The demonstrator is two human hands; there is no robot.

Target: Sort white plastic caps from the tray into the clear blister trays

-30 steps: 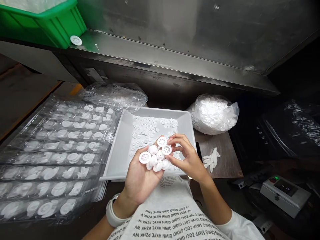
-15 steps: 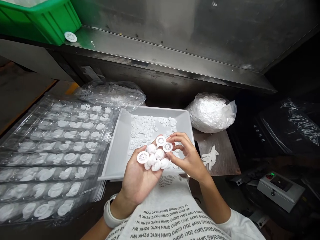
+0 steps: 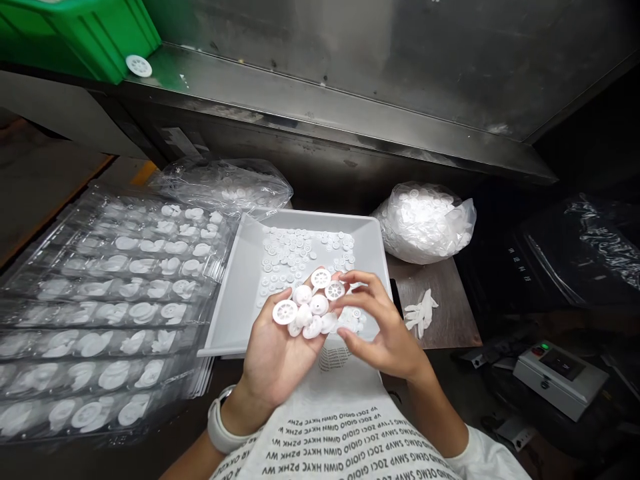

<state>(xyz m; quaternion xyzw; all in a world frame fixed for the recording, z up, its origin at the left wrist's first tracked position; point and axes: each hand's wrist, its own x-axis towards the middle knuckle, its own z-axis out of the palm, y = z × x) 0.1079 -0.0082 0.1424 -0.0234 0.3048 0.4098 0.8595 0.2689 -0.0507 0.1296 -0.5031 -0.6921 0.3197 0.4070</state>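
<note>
In the head view, my left hand (image 3: 273,363) is turned palm up and cups a small pile of white plastic wheels (image 3: 303,315). Some show a spoked face, while others show a rounded side with a small hub. My right hand (image 3: 385,327) is just right of the pile, its thumb apart from its fingers. Its fingertips are by the wheels at the pile's right edge; whether they touch is unclear. Below both hands is a grey tray (image 3: 227,300) with many small white round parts (image 3: 287,250) spread over its bottom.
Stacked clear blister trays (image 3: 170,333) filled with white parts lie at left. Bags of white parts, one left (image 3: 235,190) and one right (image 3: 425,223), are behind the tray. A white glove (image 3: 423,312) lies at right. A green bin (image 3: 100,40) and a loose wheel (image 3: 139,66) are on the metal ledge.
My right thumb has moved down and away from the wheels, widening the gap to its fingers. My left hand still cups the pile in nearly the same place.
</note>
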